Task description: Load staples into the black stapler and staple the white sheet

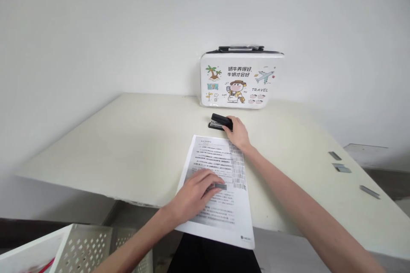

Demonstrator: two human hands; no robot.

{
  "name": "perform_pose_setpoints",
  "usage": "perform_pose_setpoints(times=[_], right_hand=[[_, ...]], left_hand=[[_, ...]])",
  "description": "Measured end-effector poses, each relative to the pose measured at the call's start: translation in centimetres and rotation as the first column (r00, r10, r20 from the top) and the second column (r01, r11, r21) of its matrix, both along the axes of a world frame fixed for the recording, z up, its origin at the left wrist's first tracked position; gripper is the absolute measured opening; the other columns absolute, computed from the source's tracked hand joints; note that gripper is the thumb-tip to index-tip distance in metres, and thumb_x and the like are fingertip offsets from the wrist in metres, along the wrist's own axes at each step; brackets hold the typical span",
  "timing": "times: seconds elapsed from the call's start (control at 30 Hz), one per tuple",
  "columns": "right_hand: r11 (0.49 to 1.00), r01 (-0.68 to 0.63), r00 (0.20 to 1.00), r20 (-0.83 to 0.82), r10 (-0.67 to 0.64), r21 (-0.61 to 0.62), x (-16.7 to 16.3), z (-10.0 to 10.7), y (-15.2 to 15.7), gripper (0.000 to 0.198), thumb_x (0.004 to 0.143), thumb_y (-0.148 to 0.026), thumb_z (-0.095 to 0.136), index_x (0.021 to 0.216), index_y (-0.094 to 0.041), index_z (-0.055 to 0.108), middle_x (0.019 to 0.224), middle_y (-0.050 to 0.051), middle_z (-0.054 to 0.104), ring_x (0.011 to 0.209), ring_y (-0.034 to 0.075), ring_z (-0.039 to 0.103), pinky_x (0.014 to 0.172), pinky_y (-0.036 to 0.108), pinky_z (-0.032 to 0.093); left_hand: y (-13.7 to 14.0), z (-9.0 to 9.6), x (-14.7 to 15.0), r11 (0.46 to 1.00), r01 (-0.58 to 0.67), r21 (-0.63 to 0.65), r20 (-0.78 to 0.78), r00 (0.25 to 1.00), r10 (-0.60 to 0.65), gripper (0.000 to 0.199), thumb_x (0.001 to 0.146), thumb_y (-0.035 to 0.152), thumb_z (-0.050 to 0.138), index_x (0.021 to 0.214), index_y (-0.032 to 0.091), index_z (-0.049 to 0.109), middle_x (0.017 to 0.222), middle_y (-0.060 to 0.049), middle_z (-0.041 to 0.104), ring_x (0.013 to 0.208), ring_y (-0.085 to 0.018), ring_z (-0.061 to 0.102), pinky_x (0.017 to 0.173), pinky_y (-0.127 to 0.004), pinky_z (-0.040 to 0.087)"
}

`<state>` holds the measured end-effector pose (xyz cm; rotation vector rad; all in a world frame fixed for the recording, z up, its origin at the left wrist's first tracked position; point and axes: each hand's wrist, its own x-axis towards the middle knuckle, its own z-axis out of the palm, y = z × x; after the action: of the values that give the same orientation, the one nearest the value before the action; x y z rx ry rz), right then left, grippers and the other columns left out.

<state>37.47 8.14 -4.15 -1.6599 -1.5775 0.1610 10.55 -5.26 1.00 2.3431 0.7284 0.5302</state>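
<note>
My right hand (238, 133) is closed around the back end of a black stapler (219, 120), which rests on the table past the top edge of some printed paper (218, 217). The stapler's front end points left, with a gap between its top arm and base. Over the middle of the paper, my left hand (198, 190) has its fingers curled on a small grey strip of staples (221, 186). Part of that strip is hidden under the fingers. The paper's lower end hangs over the table's near edge.
Several more grey staple strips (342, 168) lie on the right side of the pale table (128, 145). Against the wall stands a white case with cartoon prints (237, 79). A white perforated basket (86, 245) is below the table at lower left.
</note>
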Motion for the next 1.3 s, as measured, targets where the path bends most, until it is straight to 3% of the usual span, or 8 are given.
perform_pose_setpoints(times=[0.17, 0.4, 0.6, 0.73, 0.87, 1.0, 1.1, 1.3], right_hand=[[0.999, -0.038, 0.998, -0.056, 0.038, 0.007, 3.6, -0.4, -2.1, 0.037, 0.095, -0.043, 0.061, 0.124, -0.021, 0.067, 0.119, 0.013, 0.076, 0.108, 0.033, 0.071, 0.100, 0.050, 0.055], [0.999, -0.034, 0.992, -0.119, 0.032, -0.020, 9.9, -0.1, -10.9, 0.045, 0.092, -0.057, 0.063, 0.120, -0.023, 0.069, 0.119, 0.012, 0.078, 0.105, 0.033, 0.073, 0.096, 0.050, 0.057], [0.977, -0.181, 0.959, -0.243, 0.148, -0.117, 10.4, 0.6, -21.0, 0.044, 0.096, -0.059, 0.064, 0.126, -0.027, 0.068, 0.126, 0.008, 0.075, 0.111, 0.028, 0.071, 0.092, 0.039, 0.059], [0.961, -0.222, 0.943, -0.287, 0.168, -0.165, 10.0, 1.6, -25.7, 0.044, 0.098, -0.058, 0.063, 0.129, -0.028, 0.067, 0.130, 0.006, 0.074, 0.114, 0.027, 0.070, 0.093, 0.037, 0.059], [0.969, -0.173, 0.949, -0.293, 0.116, -0.177, 9.9, 2.2, -27.3, 0.046, 0.100, -0.062, 0.055, 0.127, -0.028, 0.070, 0.126, 0.007, 0.076, 0.113, 0.028, 0.071, 0.094, 0.040, 0.059], [0.987, -0.071, 0.949, -0.313, 0.022, -0.146, 9.7, 2.2, -27.2, 0.049, 0.105, -0.062, 0.042, 0.120, -0.027, 0.072, 0.123, 0.008, 0.078, 0.113, 0.029, 0.071, 0.100, 0.044, 0.056], [0.992, -0.037, 0.950, -0.311, -0.002, -0.119, 9.6, 2.1, -27.0, 0.048, 0.105, -0.060, 0.040, 0.118, -0.025, 0.071, 0.118, 0.009, 0.078, 0.108, 0.028, 0.072, 0.099, 0.043, 0.056], [0.989, -0.081, 0.936, -0.352, 0.032, -0.124, 10.0, 2.1, -26.8, 0.044, 0.107, -0.056, 0.041, 0.122, -0.027, 0.070, 0.125, 0.007, 0.076, 0.114, 0.026, 0.070, 0.103, 0.040, 0.053]], left_hand=[[-1.0, -0.2, -1.5, 0.992, -0.096, -0.086, 0.035, 0.994, 0.099, 0.014, 0.107, 0.024, 0.054, 0.115, 0.027, 0.066, 0.118, -0.003, 0.069, 0.111, -0.021, 0.066, 0.099, -0.038, 0.055], [-0.1, -0.1, -2.2, 0.981, -0.176, -0.087, 0.015, 0.984, 0.178, 0.015, 0.105, 0.028, 0.054, 0.111, 0.026, 0.068, 0.112, -0.004, 0.070, 0.104, -0.023, 0.068, 0.092, -0.040, 0.057], [-1.9, 2.9, -0.3, 0.993, -0.120, 0.011, 0.031, 0.992, 0.120, 0.017, 0.107, 0.033, 0.053, 0.115, 0.026, 0.066, 0.111, -0.004, 0.071, 0.100, -0.022, 0.068, 0.087, -0.036, 0.055], [-3.8, 4.6, 1.2, 0.995, -0.061, 0.074, 0.067, 0.996, 0.056, 0.019, 0.107, 0.035, 0.055, 0.118, 0.026, 0.066, 0.108, -0.004, 0.071, 0.100, -0.021, 0.067, 0.087, -0.034, 0.054], [-4.7, 5.2, 2.8, 0.997, -0.070, 0.022, 0.095, 0.993, 0.067, 0.019, 0.104, 0.037, 0.059, 0.117, 0.026, 0.069, 0.105, -0.004, 0.073, 0.095, -0.021, 0.068, 0.087, -0.035, 0.055], [-4.6, 5.1, 4.6, 0.984, -0.114, -0.135, 0.114, 0.985, 0.130, 0.020, 0.103, 0.041, 0.059, 0.113, 0.027, 0.069, 0.109, -0.002, 0.076, 0.096, -0.020, 0.072, 0.084, -0.034, 0.058], [-4.0, 4.5, 5.8, 0.969, -0.131, -0.209, 0.128, 0.979, 0.160, 0.021, 0.103, 0.043, 0.058, 0.113, 0.027, 0.068, 0.117, -0.002, 0.076, 0.101, -0.020, 0.074, 0.091, -0.036, 0.058], [-2.9, 3.5, 8.1, 0.984, -0.150, -0.094, 0.073, 0.985, 0.157, 0.022, 0.103, 0.043, 0.060, 0.114, 0.027, 0.070, 0.111, -0.004, 0.077, 0.097, -0.021, 0.074, 0.074, -0.030, 0.058]])
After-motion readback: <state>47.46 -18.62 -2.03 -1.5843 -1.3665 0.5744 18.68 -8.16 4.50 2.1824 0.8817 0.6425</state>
